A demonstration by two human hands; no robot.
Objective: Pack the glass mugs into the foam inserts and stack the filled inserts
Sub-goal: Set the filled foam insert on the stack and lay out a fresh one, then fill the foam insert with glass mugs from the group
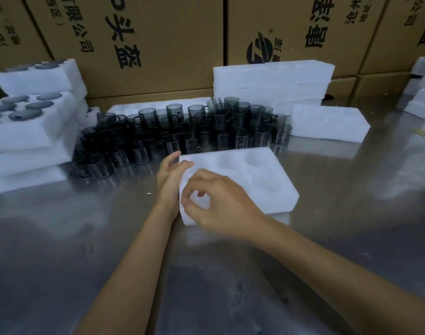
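While empty, foam insert point(250, 175) is steadied by left hand point(170, 172), thumb hooked over its edge; right hand point(221, 201), loosely curled, holds nothing; glass mugs point(182, 131) massed just beyond.

Mugs point(182, 131) behind — bare table point(61, 238) left.
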